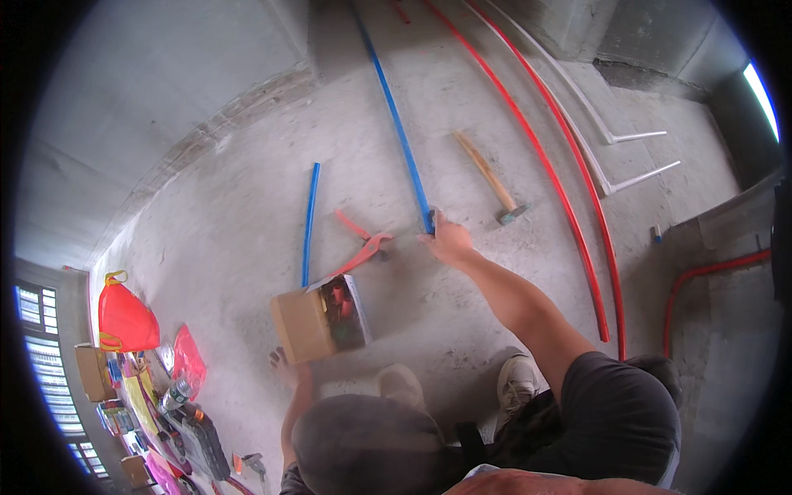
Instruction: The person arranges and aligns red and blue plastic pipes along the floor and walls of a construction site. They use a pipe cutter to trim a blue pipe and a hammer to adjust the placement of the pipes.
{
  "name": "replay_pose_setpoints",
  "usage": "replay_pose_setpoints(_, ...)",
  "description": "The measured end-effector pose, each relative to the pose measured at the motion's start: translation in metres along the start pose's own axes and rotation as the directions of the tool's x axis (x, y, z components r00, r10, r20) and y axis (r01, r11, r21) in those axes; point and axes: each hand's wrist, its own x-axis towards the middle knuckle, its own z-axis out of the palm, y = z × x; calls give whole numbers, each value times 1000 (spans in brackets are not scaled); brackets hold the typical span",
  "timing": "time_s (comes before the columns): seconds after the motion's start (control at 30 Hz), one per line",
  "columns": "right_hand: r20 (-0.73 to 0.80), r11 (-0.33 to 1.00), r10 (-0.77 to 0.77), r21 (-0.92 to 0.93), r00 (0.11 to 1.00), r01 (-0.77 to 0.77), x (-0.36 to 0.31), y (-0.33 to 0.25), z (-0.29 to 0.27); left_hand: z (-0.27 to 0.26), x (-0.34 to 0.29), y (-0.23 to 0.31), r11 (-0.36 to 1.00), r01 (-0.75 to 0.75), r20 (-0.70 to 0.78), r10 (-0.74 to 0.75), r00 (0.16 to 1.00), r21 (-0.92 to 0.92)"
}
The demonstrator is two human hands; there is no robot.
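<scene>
My right hand (448, 239) is closed around the near end of a long blue pipe (398, 128), which runs away from me across the floor. Something small and dark shows at the fingers, too small to name. Low on the left, my left hand (285, 369) is beside an open cardboard box (301, 324), its fingers apart and nothing visible in them. Red and dark items lie inside the box, their kind unclear. Beyond the box lie a red-handled pipe cutter (363, 252) and a short blue pipe (311, 219). A wooden-handled hammer (488, 175) rests right of the long pipe.
Two long red pipes (536, 140) curve along the right, with white angled pipes (615, 138) beyond. A bent red pipe (701, 269) stands by the right wall. At left are a red bag (128, 313), a plastic bottle (176, 394) and a dark tool case (202, 441).
</scene>
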Motion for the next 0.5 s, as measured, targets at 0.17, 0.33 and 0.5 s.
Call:
replay_pose_setpoints(0.17,-36,997,-50,53,998,52,0,6,2,3,-3,-4,999,-40,-102,39,994,-11)
replay_pose_setpoints(0.33,-42,968,30,252,999,-18,-8,7,-9,-2,-2,-1,998,-56,-114,52,992,-32)
replay_pose_setpoints(0.5,-153,944,19,329,988,32,-6,21,2,7,3,-3,997,-79,-168,81,983,20)
